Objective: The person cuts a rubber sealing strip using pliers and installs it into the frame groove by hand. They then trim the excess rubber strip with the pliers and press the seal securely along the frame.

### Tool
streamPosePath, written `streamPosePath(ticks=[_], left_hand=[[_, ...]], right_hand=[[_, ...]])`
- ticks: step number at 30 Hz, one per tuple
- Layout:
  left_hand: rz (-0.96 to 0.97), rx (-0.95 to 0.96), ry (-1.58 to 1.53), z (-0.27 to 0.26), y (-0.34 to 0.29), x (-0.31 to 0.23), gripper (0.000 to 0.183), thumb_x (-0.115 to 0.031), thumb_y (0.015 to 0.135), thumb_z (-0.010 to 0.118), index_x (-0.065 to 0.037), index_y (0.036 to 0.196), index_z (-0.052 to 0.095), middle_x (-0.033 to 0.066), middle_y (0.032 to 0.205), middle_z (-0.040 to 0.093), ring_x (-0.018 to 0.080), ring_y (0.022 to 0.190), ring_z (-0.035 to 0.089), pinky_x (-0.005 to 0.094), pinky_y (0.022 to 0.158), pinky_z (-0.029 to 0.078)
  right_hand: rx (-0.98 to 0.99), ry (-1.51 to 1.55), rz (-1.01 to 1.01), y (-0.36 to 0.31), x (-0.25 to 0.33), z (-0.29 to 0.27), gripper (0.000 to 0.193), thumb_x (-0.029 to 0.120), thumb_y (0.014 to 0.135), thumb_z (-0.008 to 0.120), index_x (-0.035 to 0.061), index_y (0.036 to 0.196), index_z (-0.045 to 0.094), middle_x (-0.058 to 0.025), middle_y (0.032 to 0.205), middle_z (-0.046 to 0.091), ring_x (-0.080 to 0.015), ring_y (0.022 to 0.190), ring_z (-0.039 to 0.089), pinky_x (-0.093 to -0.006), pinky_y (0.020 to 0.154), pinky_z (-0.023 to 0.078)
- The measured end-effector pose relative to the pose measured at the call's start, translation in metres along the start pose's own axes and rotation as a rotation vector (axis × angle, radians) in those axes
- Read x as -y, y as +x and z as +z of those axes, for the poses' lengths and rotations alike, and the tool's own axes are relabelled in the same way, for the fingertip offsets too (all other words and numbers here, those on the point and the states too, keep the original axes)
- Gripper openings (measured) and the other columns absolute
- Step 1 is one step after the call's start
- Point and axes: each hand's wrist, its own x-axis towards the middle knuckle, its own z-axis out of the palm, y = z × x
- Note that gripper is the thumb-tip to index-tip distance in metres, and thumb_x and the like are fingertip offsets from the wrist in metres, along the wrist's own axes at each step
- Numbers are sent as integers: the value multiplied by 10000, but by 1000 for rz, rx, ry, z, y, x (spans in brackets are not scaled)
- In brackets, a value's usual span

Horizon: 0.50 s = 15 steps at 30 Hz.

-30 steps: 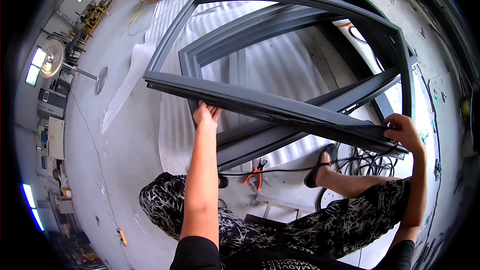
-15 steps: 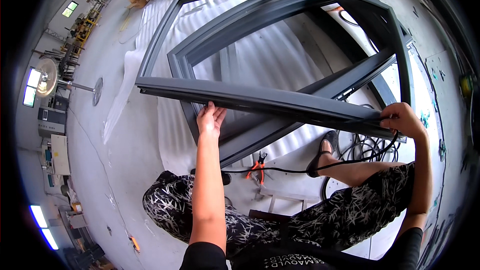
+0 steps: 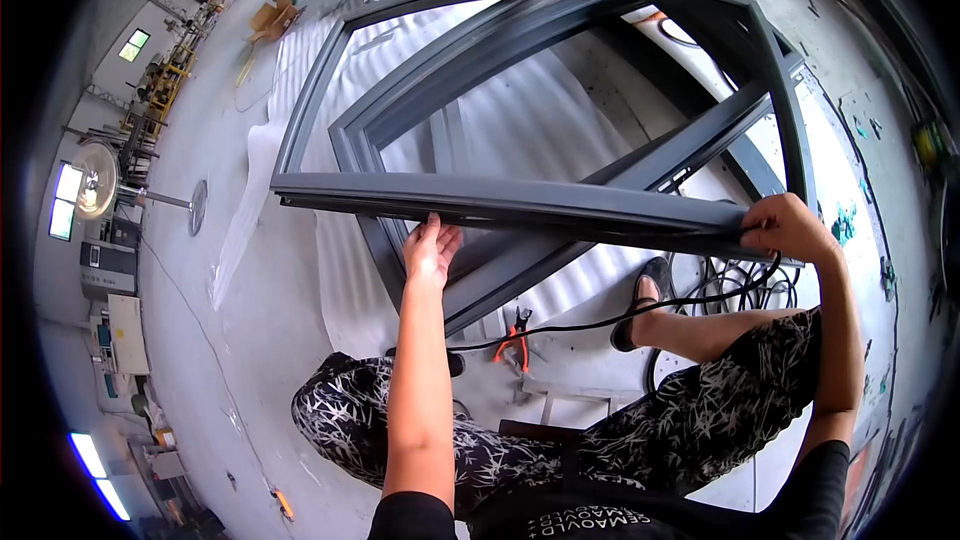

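Note:
A dark grey window frame (image 3: 500, 192), with an arched far side, is tilted across the space before me. Under its near rail, left of the middle, my left hand (image 3: 432, 252) holds the lower edge with its fingertips. At the right end of that rail, my right hand (image 3: 792, 230) is closed with fingers pinched on a black rubber strip (image 3: 690, 300) at the rail's edge. The strip hangs from that hand and runs left past my legs. Beneath the held frame lies a second grey frame (image 3: 350, 155), larger and partly covered.
Orange-handled pliers (image 3: 514, 342) lie on the floor between my feet. Loose black coils (image 3: 715, 290) rest near my right foot. White sheeting (image 3: 345, 280) spreads under the frames. A pedestal stand (image 3: 198, 208) is at left, an orange-handled tool (image 3: 284, 506) lower left, a cardboard box (image 3: 273, 18) far left.
The near rail has come slightly toward level, its right end shifting left. Both hands have moved with it: the left a little nearer me, the right a little left and up.

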Motion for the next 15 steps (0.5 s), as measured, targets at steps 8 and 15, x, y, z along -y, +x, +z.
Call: streamPosePath(ticks=[8,15], left_hand=[[26,-144,71,19,-2,10,249,-209,936,649,-8,1064,575,85,911,658,223,816,665,392,770,582],[18,-144,50,26,-5,14,230,-170,936,643,-1,1074,570,91,949,642,240,867,657,414,802,580]], right_hand=[[19,42,-4,1,-4,1,149,23,761,751,-16,898,706,-92,728,665,-149,576,637,-261,523,516],[9,69,-23,-1,-9,2,147,27,767,754,-21,896,703,-88,725,664,-149,586,648,-257,512,522]])
